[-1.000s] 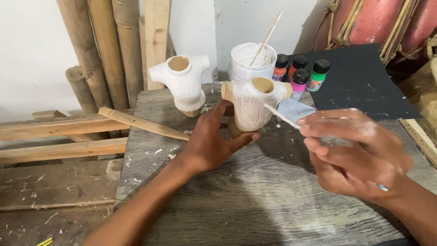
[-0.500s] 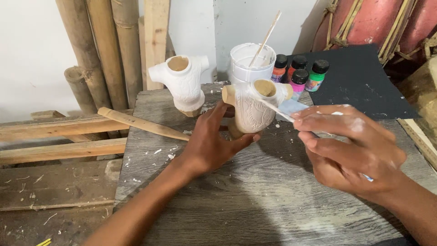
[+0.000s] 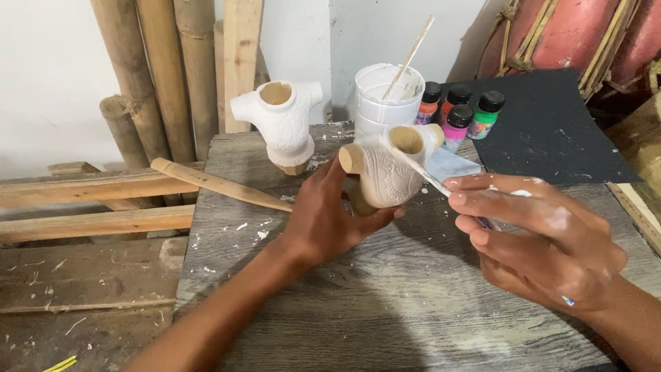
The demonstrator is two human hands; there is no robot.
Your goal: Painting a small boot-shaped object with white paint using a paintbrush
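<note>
My left hand (image 3: pixel 327 217) grips a small torso-shaped wooden figure (image 3: pixel 387 171), tilted and partly coated in white paint, just above the grey wooden table (image 3: pixel 385 317). My right hand (image 3: pixel 533 238), spotted with white paint, holds a thin paintbrush (image 3: pixel 425 176) whose tip touches the figure's neck opening. A second torso figure (image 3: pixel 282 124), fully white, stands on the table's far left part.
A white paint tub (image 3: pixel 382 103) with a stick in it stands at the back, beside several small paint bottles (image 3: pixel 460 114). A black sandpaper sheet (image 3: pixel 551 131) lies at right. A wooden stick (image 3: pixel 217 184) crosses the left edge. Bamboo poles (image 3: pixel 158 76) lean against the wall.
My left hand has tilted the figure toward the right. My right hand has brought the brush tip up to the neck opening.
</note>
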